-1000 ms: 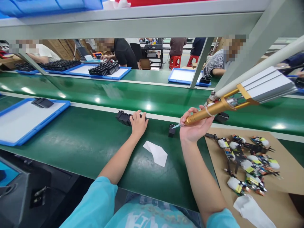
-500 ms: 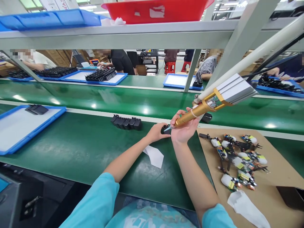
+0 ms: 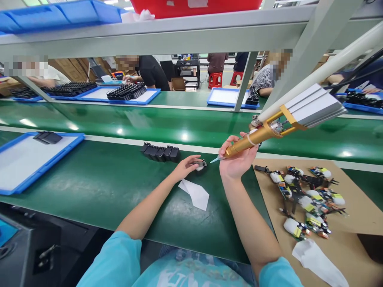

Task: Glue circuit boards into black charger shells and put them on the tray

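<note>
My left hand pinches a small black plastic housing low over the green bench; part of it is behind my fingers, and something pale shows under it. Wrapped round the gold body of a glue dispenser, my right hand is closed. The dispenser's pale blue tapered nozzle points left towards the housing, with a gap between them. A row of several black housings stands left of my left hand. A folded white paper lies just below it.
Several circuit boards with white blobs lie on a cardboard sheet at right, near crumpled white paper. A blue-rimmed tray holds black housings at left. A metal shelf spans overhead; other people sit beyond the bench.
My left hand has moved left and turned the housing, leaving the nozzle apart from it. My right hand and the dispenser have shifted slightly right.
</note>
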A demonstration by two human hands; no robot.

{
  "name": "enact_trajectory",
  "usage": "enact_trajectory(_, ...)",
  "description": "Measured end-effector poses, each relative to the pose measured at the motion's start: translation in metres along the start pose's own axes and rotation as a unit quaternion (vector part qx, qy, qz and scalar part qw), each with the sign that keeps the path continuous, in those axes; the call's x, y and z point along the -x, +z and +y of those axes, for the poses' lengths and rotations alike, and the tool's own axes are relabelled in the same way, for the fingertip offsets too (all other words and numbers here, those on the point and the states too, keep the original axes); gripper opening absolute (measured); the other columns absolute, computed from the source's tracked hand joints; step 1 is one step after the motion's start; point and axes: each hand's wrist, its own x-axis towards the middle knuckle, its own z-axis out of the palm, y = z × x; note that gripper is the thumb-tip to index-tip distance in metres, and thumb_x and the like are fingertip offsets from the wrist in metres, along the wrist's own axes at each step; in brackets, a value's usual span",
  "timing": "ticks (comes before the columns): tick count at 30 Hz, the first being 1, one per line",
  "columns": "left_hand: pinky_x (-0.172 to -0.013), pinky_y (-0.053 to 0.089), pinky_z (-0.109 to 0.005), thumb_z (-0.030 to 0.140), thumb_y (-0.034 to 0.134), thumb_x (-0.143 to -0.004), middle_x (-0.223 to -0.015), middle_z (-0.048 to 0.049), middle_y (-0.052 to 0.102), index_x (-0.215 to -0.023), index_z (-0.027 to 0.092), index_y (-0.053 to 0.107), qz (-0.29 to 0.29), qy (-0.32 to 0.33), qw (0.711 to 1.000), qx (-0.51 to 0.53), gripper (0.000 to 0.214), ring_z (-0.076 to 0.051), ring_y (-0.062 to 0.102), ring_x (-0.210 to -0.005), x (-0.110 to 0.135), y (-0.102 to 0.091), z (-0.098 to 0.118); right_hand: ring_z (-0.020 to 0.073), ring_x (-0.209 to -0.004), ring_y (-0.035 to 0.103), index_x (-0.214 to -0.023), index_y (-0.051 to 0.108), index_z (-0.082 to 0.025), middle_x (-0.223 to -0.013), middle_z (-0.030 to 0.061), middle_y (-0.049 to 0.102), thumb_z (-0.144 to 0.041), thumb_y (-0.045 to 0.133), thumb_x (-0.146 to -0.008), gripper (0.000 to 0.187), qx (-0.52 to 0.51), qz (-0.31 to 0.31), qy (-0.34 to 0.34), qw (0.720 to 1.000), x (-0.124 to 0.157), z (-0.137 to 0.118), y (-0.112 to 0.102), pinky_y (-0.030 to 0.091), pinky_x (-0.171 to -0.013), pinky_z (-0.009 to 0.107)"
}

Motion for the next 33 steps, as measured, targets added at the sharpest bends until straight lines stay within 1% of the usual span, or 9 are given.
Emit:
enact_trajectory(2,-0.092,0.047,-0.037,0.04,0.059,-0.084,-0.116,-0.0119,0.065,-0.125,0.019,0.053,0.047,-0.004,0.999,0.012,0.047,-0.022,0.062,-0.105,0.0,0.002,-0.005,0.0083,-0.042,0.05,-0.1,0.048,-0.026,-0.075,-0.0031,0.053,-0.062,0.035,-0.082,0.043,0.005,0.002,-0.004,1.0,-0.001,0.0,0.0,0.03,-0.032,0.021)
enact_trajectory(5,-0.085,0.051,-0.034,0.043,0.054,-0.086,-0.124,-0.01,0.06,-0.112,0.02,0.063,0.101,0.002,0.99,-0.1,0.036,-0.022,0.062,-0.104,0.004,0.003,-0.003,0.0078,-0.042,0.049,-0.1,0.048,-0.025,-0.075,-0.0031,0.053,-0.063,0.034,-0.081,0.045,0.013,0.006,-0.004,1.0,-0.001,0.0,0.0,0.03,-0.033,0.021)
enact_trajectory(9,-0.095,0.046,-0.038,0.048,0.066,-0.075,-0.128,-0.0064,0.057,-0.124,0.025,0.055,0.062,0.029,0.946,-0.317,0.055,-0.025,0.055,-0.114,0.01,0.009,0.008,0.0074,-0.043,0.049,-0.101,0.048,-0.026,-0.076,-0.0032,0.052,-0.064,0.034,-0.081,0.046,0.027,-0.002,-0.018,0.999,0.001,0.001,0.0,0.03,-0.033,0.021)
enact_trajectory(10,-0.095,0.045,-0.04,0.047,0.069,-0.073,-0.124,-0.007,0.06,-0.125,0.024,0.053,0.057,0.024,0.933,-0.355,0.059,-0.025,0.056,-0.112,0.01,0.011,0.01,0.0073,-0.043,0.049,-0.101,0.048,-0.026,-0.076,-0.0033,0.052,-0.064,0.035,-0.081,0.045,0.032,-0.007,-0.025,0.999,0.002,0.002,0.0,0.03,-0.033,0.021)
enact_trajectory(12,-0.088,0.048,-0.039,0.045,0.067,-0.075,-0.112,-0.0069,0.065,-0.12,0.022,0.054,0.06,0.004,0.919,-0.389,0.052,-0.025,0.061,-0.102,0.01,0.016,0.012,0.0068,-0.042,0.048,-0.1,0.047,-0.026,-0.076,-0.0037,0.052,-0.063,0.038,-0.08,0.043,0.045,-0.015,-0.034,0.998,0.003,0.003,0.0,0.03,-0.033,0.021)
enact_trajectory(16,-0.068,0.05,-0.029,0.045,0.061,-0.08,-0.092,-0.0006,0.069,-0.113,0.024,0.053,0.077,-0.033,0.935,-0.345,0.041,-0.018,0.065,-0.075,0.013,0.022,0.023,0.0059,-0.041,0.047,-0.099,0.046,-0.026,-0.075,-0.0048,0.051,-0.064,0.043,-0.077,0.044,0.064,-0.022,-0.035,0.997,0.005,0.005,0.0,0.031,-0.034,0.021)
enact_trajectory(19,-0.061,0.048,-0.025,0.046,0.063,-0.077,-0.088,0.0011,0.068,-0.109,0.023,0.053,0.095,-0.02,0.946,-0.31,0.04,-0.014,0.061,-0.062,0.019,0.024,0.037,0.0061,-0.041,0.047,-0.1,0.045,-0.026,-0.075,-0.0048,0.051,-0.065,0.043,-0.076,0.045,0.065,-0.026,-0.027,0.997,0.006,0.006,0.001,0.031,-0.033,0.021)
enact_trajectory(25,-0.06,0.047,-0.022,0.04,0.067,-0.073,-0.081,0.0023,0.065,-0.102,0.021,0.056,0.119,0.014,0.953,-0.278,0.036,-0.011,0.058,-0.06,0.026,0.025,0.057,0.0065,-0.041,0.048,-0.095,0.046,-0.026,-0.075,-0.0046,0.053,-0.065,0.044,-0.076,0.044,0.045,-0.027,-0.015,0.998,0.008,0.005,0.002,0.031,-0.034,0.021)
enact_trajectory(33,-0.057,0.046,-0.021,0.04,0.066,-0.072,-0.079,0.0022,0.064,-0.1,0.02,0.056,0.124,0.013,0.955,-0.268,0.036,-0.01,0.055,-0.059,0.027,0.028,0.062,0.0061,-0.042,0.047,-0.085,0.045,-0.024,-0.074,-0.0043,0.051,-0.064,0.041,-0.078,0.041,0.053,-0.025,-0.015,0.998,0.01,0.004,0.003,0.03,-0.035,0.021)
